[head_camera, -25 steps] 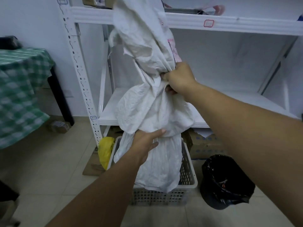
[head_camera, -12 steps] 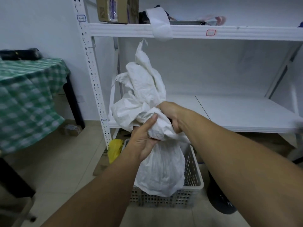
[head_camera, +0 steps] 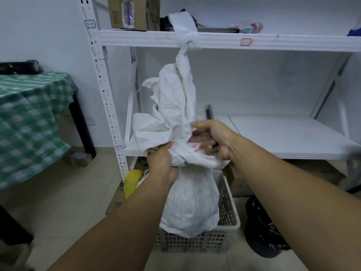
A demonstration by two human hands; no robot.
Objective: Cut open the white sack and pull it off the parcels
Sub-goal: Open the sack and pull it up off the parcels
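Note:
The white sack (head_camera: 175, 106) is crumpled and bunched up in front of the shelving, its lower end (head_camera: 191, 204) hanging down into a grey plastic crate (head_camera: 226, 218). My left hand (head_camera: 162, 163) grips the bunched fabric from below on the left. My right hand (head_camera: 213, 139) is closed on the sack's middle from the right; a dark, thin object sticks up behind it, too blurred to identify. No parcels are visible; the sack hides the inside of the crate.
A white metal shelf unit (head_camera: 224, 39) stands behind, with a cardboard box (head_camera: 132, 12) on top. Left is a table with a green checked cloth (head_camera: 29, 118). A yellow bag (head_camera: 132, 180) lies by the crate, a black bin bag (head_camera: 263, 227) to its right.
The sack was held high with its top above the upper shelf; both hands have since gathered it downward into a tighter bunch, my left hand moving up to grip beside the right.

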